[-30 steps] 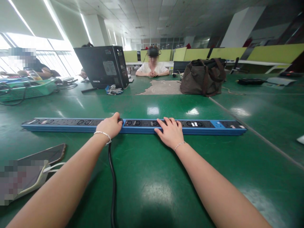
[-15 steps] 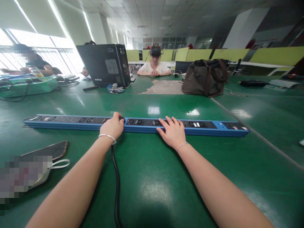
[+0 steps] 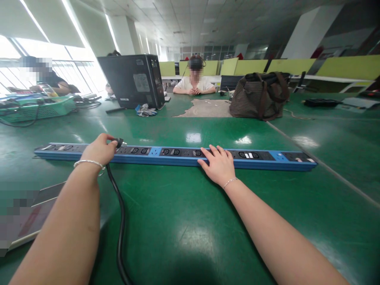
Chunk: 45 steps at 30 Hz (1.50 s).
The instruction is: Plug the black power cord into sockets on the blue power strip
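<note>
A long blue power strip (image 3: 175, 162) with black socket sections lies across the table in front of me. Pinched in my left hand (image 3: 99, 150) is a black power plug (image 3: 119, 142), its metal prongs pointing right, just above the left part of the strip. The plug's thick black cord (image 3: 121, 221) hangs from under that hand and runs down to the lower edge of the view. My right hand (image 3: 219, 164) lies with fingers spread on the strip, right of its middle, covering some sockets. A blue socket (image 3: 154, 151) shows uncovered between my hands.
On the green table (image 3: 178, 206), a phone-like item (image 3: 49, 194) and a partly blurred packet lie at left. Farther back are a black computer case (image 3: 130, 81), gloves (image 3: 145, 110), a green basket (image 3: 47, 109) and a brown bag (image 3: 258, 97). One person sits opposite, another at far left.
My left hand has lifted the plug away from the blue socket and moved left along the strip, the cord shifting with it. My right hand stays on the strip.
</note>
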### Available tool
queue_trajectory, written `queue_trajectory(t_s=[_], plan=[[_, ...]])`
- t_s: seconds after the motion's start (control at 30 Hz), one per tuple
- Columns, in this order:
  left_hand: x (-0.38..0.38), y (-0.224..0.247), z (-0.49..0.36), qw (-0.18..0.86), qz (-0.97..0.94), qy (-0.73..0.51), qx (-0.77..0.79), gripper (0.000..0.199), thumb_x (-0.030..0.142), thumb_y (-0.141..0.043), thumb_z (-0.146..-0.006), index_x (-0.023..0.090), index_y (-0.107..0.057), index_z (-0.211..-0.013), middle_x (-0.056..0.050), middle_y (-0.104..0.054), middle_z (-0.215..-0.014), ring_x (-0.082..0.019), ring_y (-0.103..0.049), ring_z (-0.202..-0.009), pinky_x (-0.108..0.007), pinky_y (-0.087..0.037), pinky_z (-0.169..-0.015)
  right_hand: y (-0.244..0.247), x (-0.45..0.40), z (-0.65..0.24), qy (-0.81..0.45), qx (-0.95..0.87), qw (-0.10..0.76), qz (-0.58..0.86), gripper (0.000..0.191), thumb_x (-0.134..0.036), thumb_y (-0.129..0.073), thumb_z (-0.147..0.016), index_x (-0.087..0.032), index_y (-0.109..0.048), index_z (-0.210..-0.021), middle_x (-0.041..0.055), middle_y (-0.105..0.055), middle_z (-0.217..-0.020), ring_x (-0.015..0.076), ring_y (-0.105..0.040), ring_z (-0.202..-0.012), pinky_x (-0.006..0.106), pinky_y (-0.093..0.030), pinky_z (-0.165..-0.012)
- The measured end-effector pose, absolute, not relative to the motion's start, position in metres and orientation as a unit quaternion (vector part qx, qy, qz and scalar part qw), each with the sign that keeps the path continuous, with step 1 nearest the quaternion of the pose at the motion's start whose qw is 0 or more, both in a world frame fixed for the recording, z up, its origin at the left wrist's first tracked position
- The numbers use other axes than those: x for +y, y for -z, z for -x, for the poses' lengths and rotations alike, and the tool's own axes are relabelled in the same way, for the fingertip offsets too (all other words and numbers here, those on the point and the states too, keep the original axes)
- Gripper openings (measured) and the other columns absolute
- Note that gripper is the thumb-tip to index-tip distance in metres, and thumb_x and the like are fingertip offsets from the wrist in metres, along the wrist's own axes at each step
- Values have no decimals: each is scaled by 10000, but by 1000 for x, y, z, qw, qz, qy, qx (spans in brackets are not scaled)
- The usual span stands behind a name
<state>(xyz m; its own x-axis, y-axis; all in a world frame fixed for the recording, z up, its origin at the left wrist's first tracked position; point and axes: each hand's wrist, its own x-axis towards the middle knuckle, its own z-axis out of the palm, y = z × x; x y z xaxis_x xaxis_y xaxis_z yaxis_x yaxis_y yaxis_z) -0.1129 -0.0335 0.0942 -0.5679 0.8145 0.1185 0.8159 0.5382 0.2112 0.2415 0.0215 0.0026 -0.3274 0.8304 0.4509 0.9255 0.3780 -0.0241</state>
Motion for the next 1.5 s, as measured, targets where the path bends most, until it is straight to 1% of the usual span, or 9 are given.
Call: queue_trajectory(t_s=[0.03,0.13,0.2,0.47,0.63,0.8,1.1,1.2,1.5], plan=[[-31,-88,119,-12,447,107,-888,428,405,-331,-831,191,-487,-1168,-131,-661,-956,-297,-595,-975,-400,-443,-837,-3,22,-242,120,-806,199,544,498,-574,-358,-885,-343,-492,-1305,60,-478,-1373,296,-376,-1258,462,-249,-1006],[-26,-77,127,-9,431,71,-900,428,405,-323,-838,226,-477,-1194,-160,-631,-1097,-317,-585,-1018,-401,-435,-828,-2,22,-242,121,-806,201,544,499,-574,-358,-885,-340,-495,-1305,62,-481,-1370,295,-377,-1255,459,-249,-1003],[-25,-75,128,-2,432,57,-900,424,402,-311,-845,241,-472,-1204,-162,-619,-1130,-319,-584,-1020,-406,-438,-810,-2,22,-242,121,-806,201,544,497,-573,-355,-887,-340,-497,-1302,60,-481,-1369,293,-378,-1253,456,-249,-1001],[-24,-74,128,3,454,50,-890,409,422,-297,-854,254,-483,-1177,-157,-617,-1138,-328,-582,-1009,-405,-437,-788,-3,22,-242,125,-805,197,545,498,-572,-347,-890,-334,-497,-1301,56,-479,-1372,290,-378,-1243,449,-254,-989],[-25,-79,121,-3,464,32,-885,418,431,-298,-861,246,-468,-1196,-144,-623,-1130,-297,-584,-995,-396,-434,-798,-4,21,-242,121,-807,195,544,496,-565,-354,-890,-330,-497,-1303,58,-482,-1367,292,-377,-1245,449,-248,-994],[-25,-80,116,-12,469,19,-883,401,412,-314,-855,241,-478,-1179,-145,-620,-1143,-296,-579,-1014,-389,-426,-815,-4,21,-241,121,-807,195,545,496,-565,-350,-890,-334,-497,-1303,53,-477,-1372,293,-375,-1245,445,-247,-994],[-15,-70,124,-29,496,-3,-868,412,414,-306,-866,188,-406,-1196,-175,-609,-1150,-280,-595,-985,-372,-436,-782,-3,21,-242,119,-806,201,544,503,-569,-350,-888,-327,-501,-1302,59,-481,-1369,294,-376,-1240,452,-245,-992],[-13,-71,127,-33,514,-13,-857,406,414,-311,-868,173,-401,-1181,-188,-601,-1163,-280,-587,-995,-382,-428,-799,-3,21,-242,119,-806,199,545,502,-566,-353,-888,-326,-499,-1304,60,-481,-1368,293,-375,-1242,454,-244,-993],[-15,-75,125,-25,545,-50,-837,380,399,-269,-884,147,-398,-1138,-224,-621,-1098,-307,-595,-964,-415,-417,-783,-3,22,-241,118,-806,195,546,496,-558,-352,-890,-324,-503,-1301,58,-484,-1366,294,-377,-1242,457,-253,-989]])
